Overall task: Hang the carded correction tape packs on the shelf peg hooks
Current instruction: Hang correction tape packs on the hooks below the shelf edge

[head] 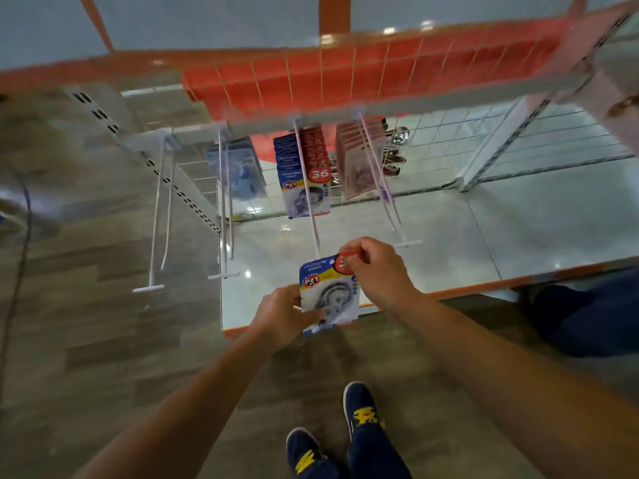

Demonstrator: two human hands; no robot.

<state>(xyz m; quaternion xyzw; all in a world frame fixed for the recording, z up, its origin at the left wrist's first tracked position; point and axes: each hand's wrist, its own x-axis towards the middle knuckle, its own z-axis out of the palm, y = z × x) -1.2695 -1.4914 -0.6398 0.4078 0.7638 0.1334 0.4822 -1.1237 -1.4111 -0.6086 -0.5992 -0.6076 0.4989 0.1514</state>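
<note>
**Item: carded correction tape pack**. One unit, blue-and-yellow card with a red price disc at its top corner and the clear blister facing the camera. It is held in the air in front of the shelf, with its top edge just beside the free tip of the middle peg hook. It is not yet threaded.

**Hands.** The right hand pinches the card's top right corner with curled fingers and covers part of the red disc. The left hand grips the lower left edge, thumb across the blister.

**Step, as judged:** threading the hang hole onto the hook tip. The hole cannot be made out here.
- Keep the card square to the rod.
- Steer with the top pinch and let the lower hand only steady the card.
- Move the right fingers clear of the hole.
- Once the tip is through, slide the pack back toward the others.

**Same hook, rear.** A row of matching hung packs sits well apart from the tip.

**Neighbouring hooks.**
- Left: blue packs.
- Right: pinkish packs.
- Far left: empty hook.

**Surroundings.** White shelf base, wire grid back and wood-look floor.
</note>
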